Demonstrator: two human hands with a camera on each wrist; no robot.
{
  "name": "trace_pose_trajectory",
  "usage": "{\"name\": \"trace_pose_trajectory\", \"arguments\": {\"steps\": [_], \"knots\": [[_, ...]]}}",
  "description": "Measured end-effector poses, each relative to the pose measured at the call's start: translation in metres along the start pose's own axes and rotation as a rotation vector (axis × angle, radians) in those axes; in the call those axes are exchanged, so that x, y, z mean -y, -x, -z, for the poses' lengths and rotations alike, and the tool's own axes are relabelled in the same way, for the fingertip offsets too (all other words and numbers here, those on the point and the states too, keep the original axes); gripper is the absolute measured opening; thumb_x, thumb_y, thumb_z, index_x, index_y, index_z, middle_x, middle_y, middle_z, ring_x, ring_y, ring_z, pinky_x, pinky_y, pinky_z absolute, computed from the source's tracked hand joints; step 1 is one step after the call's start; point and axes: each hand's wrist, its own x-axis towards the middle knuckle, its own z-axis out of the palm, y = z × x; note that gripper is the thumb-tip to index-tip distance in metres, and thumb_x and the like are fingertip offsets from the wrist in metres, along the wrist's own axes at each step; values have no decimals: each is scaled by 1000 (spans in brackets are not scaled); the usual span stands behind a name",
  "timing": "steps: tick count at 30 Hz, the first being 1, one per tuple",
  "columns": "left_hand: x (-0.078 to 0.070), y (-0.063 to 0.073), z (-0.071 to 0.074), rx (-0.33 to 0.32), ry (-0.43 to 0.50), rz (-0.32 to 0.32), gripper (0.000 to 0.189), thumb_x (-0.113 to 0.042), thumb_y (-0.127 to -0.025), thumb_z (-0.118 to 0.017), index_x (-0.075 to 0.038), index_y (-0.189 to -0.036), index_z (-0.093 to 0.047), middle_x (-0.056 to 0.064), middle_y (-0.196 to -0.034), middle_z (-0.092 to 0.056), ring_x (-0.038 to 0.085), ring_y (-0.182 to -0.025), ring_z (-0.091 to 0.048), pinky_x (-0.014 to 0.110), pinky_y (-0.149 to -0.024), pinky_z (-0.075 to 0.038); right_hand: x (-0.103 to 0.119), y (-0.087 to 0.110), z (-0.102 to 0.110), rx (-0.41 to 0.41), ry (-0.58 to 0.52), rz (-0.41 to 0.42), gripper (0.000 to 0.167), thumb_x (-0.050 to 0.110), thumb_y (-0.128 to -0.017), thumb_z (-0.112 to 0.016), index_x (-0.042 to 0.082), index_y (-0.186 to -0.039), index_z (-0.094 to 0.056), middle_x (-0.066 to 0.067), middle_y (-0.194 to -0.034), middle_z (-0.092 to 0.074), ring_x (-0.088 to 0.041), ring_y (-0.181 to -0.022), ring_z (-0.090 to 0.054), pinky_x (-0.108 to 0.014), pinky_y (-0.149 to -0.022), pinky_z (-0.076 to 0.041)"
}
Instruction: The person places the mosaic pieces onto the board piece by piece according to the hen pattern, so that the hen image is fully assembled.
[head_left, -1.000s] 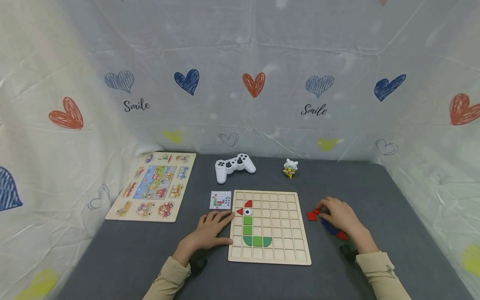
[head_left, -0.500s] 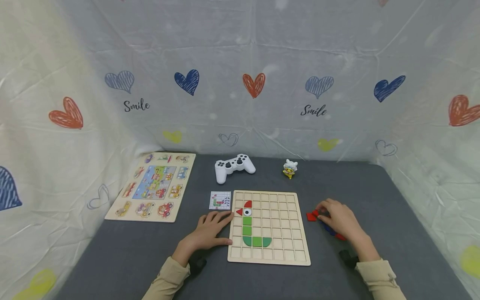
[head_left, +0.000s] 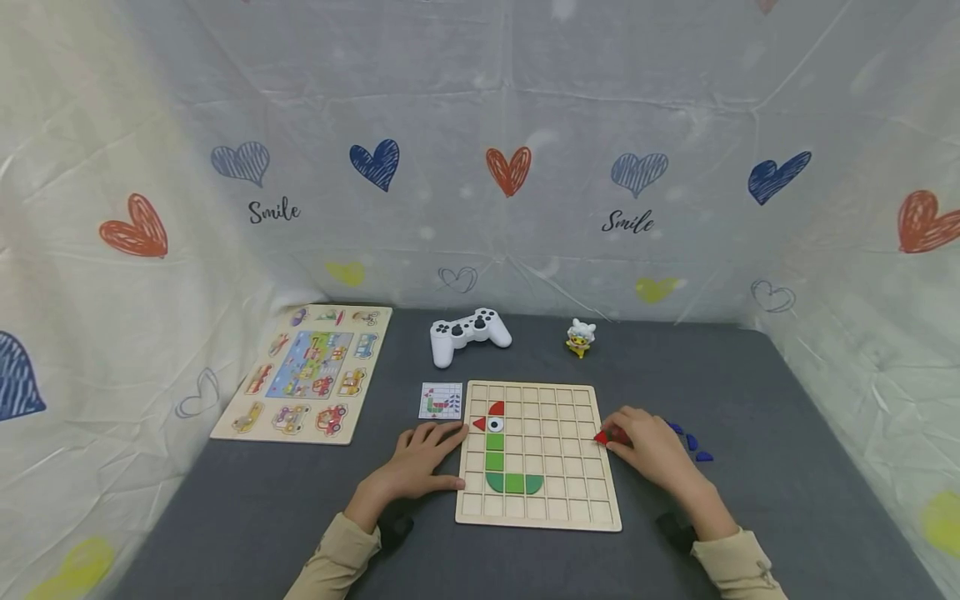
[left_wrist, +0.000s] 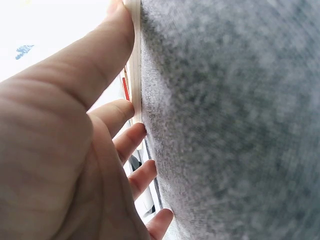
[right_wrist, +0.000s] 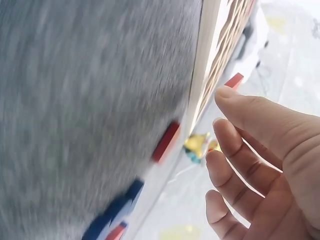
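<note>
A wooden grid board [head_left: 540, 526] lies in front of me. Red, green and eye-printed pieces form a bird's head, neck and body on its left part. My left hand [head_left: 420, 461] rests at the board's left edge, fingers spread, thumb and index fingertips touching the side. Over the right edge, my right hand [head_left: 651, 448] pinches a small red triangular piece [head_left: 602, 437] between thumb and index finger; the right wrist view shows this red piece [right_wrist: 234, 81] at the fingertips. Another red piece [right_wrist: 167, 142] lies on the table below that hand.
Several blue pieces [head_left: 692, 442] lie right of the right hand. A pattern card [head_left: 440, 401] sits by the board's upper left corner. Farther back are a white game controller [head_left: 468, 332], a small figurine [head_left: 581, 337] and, at left, a vehicle puzzle board [head_left: 307, 375].
My right hand has picked up a red piece from the loose pile and moved left to the board's right edge, uncovering the blue pieces. The left hand has stayed put.
</note>
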Motion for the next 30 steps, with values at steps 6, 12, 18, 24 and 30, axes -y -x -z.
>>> {"name": "trace_pose_trajectory", "arguments": {"steps": [6, 12, 18, 24, 30], "knots": [[1, -1, -1, -1, -6, 0, 78, -51, -83, -61, -18, -147, -30, 4, -148, -29, 35, -131, -25, 61, -100, -19, 18, -1, -4, 14, -20, 43, 20, 17, -72, -79, 17, -89, -69, 7, -79, -58, -8, -68, -51, -23, -58, -41], [2, -1, -2, 1, -4, 4, 78, -51, -83, -61, -18, -147, -30, 4, -148, -29, 35, -131, -24, 61, -100, -19, 37, -5, -7, 27, -38, 86, 17, 13, -73, -77, 18, -87, -70, 8, -79, -58, -5, -66, -48, -21, -57, -40], [2, -1, -1, -1, -4, 3, 78, -52, -83, -61, -18, -147, -30, 4, -148, -29, 35, -131, -25, 61, -100, -19, 54, -9, -12, 43, -37, 111, 16, 17, -71, -79, 19, -85, -70, 8, -77, -57, -3, -67, -49, -22, -58, -41], [2, -1, -1, 0, -4, 3, 79, -53, -83, -61, -18, -147, -30, 4, -148, -29, 35, -131, -25, 61, -99, -19, 67, -9, -15, 75, -34, 130, 17, 20, -72, -79, 21, -86, -69, 10, -79, -59, -4, -70, -51, -25, -63, -43], [2, -1, -1, -1, -14, 5, 79, -53, -83, -61, -18, -147, -31, 4, -147, -30, 35, -131, -25, 61, -99, -20, 79, -9, -18, 122, -59, 152, 17, 23, -73, -78, 24, -88, -69, 12, -81, -58, -3, -74, -50, -24, -63, -41]]}}
